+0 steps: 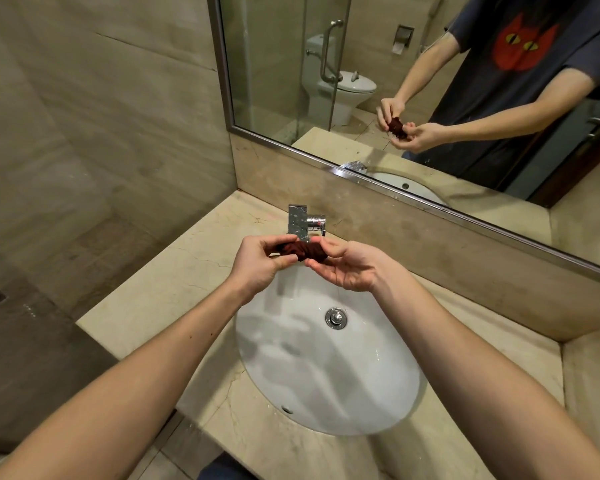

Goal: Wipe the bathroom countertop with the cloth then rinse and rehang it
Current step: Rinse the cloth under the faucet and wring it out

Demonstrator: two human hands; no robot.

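Both hands, left (257,263) and right (347,268), pinch a twisted dark red cloth (300,251) above the sink (326,368); no writing shows.

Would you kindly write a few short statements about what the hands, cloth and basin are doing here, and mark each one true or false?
1. Both the left hand and the right hand hold the dark red cloth. True.
2. The cloth is spread flat on the countertop. False: it is bunched into a roll, held above the basin.
3. The cloth is held just in front of the chrome tap. True.
4. The basin is full of soapy water. False: the drain is plainly visible.
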